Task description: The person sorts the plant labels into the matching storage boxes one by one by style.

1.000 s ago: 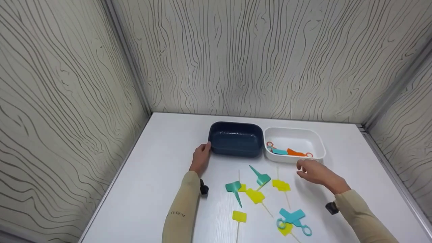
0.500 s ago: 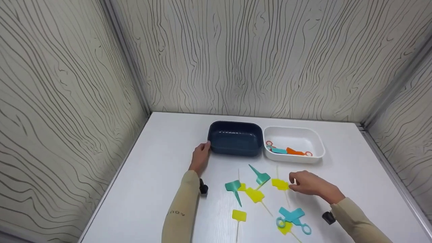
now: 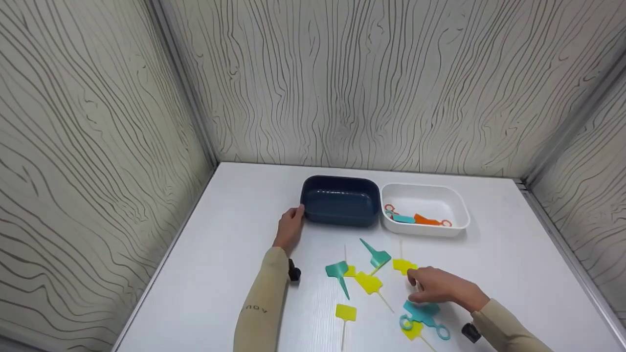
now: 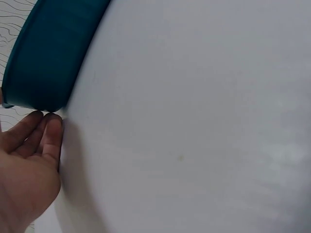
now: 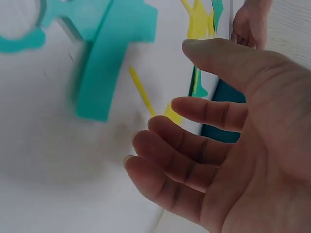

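Note:
My left hand (image 3: 290, 227) touches the left end of the dark blue box (image 3: 341, 218); in the left wrist view its nearly straight fingers (image 4: 53, 138) meet the outer wall. My right hand (image 3: 437, 286) is over the white table, holding nothing, its fingers loosely bent in the right wrist view. Right below it lie crossed turquoise plant tags (image 3: 425, 317) with ring ends, partly hidden by the hand, on a yellow tag (image 3: 412, 330). Near its fingertips are overlapping yellow tags (image 3: 402, 265) on thin stems.
A white box (image 3: 430, 231) stands against the blue box's right side, with orange tags (image 3: 426, 220) and a turquoise tag (image 3: 403, 219) inside. Green T-shaped tags (image 3: 337, 269) and more yellow tags (image 3: 368, 282) lie on the table (image 3: 220, 274). A patterned wall (image 3: 342, 98) rises behind.
My right hand has moved from the white box's front edge toward me and slightly left, to above the turquoise tags. The left hand stays at the blue box.

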`<state>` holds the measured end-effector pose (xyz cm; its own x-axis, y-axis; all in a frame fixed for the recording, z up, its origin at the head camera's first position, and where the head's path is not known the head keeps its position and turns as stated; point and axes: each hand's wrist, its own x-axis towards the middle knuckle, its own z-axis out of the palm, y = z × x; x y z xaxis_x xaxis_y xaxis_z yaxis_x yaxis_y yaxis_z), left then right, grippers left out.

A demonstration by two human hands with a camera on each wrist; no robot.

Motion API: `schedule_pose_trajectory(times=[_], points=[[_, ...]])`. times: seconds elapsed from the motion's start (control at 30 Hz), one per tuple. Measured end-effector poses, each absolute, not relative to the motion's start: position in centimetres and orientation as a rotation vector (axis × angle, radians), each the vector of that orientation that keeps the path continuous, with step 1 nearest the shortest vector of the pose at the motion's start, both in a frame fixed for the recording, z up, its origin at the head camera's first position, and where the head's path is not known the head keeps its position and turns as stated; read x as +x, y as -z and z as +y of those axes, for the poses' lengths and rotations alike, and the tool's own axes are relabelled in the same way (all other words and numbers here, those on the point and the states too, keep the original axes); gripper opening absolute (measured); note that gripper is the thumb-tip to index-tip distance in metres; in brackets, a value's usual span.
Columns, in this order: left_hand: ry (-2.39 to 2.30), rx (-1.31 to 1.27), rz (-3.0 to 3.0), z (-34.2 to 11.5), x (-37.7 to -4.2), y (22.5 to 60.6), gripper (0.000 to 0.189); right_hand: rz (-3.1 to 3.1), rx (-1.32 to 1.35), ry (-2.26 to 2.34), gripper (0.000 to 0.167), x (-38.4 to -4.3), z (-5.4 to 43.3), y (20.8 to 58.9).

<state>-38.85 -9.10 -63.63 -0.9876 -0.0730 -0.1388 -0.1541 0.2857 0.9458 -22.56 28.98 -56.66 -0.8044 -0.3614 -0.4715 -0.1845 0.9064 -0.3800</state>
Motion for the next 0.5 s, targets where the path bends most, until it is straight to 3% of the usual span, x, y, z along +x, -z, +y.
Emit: schedule_pose_trajectory(times=[0.5], points=[[-1.809, -0.226, 2.448, -9.1, -38.7, 63.6, 0.059, 2.482, -0.335, 0.382, 0.026, -21.7, 27.7, 57.3]])
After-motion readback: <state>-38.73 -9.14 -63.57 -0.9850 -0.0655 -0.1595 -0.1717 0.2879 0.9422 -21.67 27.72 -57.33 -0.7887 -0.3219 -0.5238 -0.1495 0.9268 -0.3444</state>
